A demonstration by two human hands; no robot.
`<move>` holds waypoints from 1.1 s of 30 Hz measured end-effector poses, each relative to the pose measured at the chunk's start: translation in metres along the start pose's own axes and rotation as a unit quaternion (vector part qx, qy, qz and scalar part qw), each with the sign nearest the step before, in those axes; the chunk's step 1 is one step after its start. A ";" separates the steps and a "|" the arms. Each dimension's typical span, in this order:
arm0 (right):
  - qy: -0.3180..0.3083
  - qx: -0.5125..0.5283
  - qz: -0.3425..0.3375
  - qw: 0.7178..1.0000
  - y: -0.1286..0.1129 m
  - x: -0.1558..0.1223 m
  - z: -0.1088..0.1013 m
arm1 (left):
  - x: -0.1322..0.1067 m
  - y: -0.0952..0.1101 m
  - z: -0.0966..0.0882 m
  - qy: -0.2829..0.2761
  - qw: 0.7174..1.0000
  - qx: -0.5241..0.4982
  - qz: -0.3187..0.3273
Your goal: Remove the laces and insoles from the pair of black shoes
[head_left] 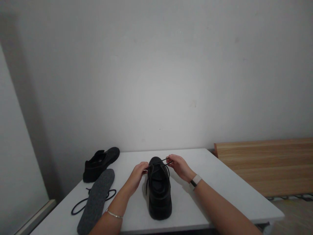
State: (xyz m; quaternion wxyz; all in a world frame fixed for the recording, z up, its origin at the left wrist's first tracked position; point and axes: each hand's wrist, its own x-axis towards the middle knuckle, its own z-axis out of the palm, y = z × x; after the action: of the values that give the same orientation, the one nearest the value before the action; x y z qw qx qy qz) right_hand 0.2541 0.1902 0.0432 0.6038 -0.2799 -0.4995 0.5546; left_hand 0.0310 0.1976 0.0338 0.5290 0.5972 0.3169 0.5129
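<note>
A black shoe [160, 204] stands upright on the white table, its heel towards me and its toe towards the wall. My right hand [178, 165], to the right of the shoe's front, pinches a thin black shoelace [165, 159] that stretches from the eyelets. At the left side of the shoe's front, my left hand [140, 172] has its fingertips against the upper near the eyelets. Whether those fingers also grip lace is hidden. A loose lace end hangs down the shoe's left side.
At the left of the white table [190, 212] lies a second black shoe [100, 163]. A grey felt insole [97, 199] rests on a loose black lace [78, 209] nearer to me. A wooden slatted panel [264, 166] is beyond the table's right edge, and a wall [158, 81] stands behind.
</note>
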 end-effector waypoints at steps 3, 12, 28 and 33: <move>-0.002 0.044 -0.001 0.999 -0.005 -0.001 -0.002 | 0.000 0.001 0.000 -0.011 1.000 -0.014 0.002; 0.036 0.157 -0.039 0.986 -0.024 0.002 -0.011 | 0.000 0.005 -0.002 0.039 0.995 -0.081 0.039; 0.049 0.081 -0.033 0.995 -0.020 0.005 -0.023 | -0.005 0.023 -0.009 -0.034 0.924 -0.379 0.039; -0.055 -0.051 0.055 0.996 -0.006 -0.005 -0.005 | -0.008 0.023 -0.007 -0.066 0.921 -0.380 0.046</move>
State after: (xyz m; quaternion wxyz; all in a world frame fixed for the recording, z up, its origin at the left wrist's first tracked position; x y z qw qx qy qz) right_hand 0.2612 0.1852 0.0450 0.5292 -0.3061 -0.5435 0.5752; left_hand 0.0186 0.1867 0.0533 0.7120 0.3971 0.0350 0.5781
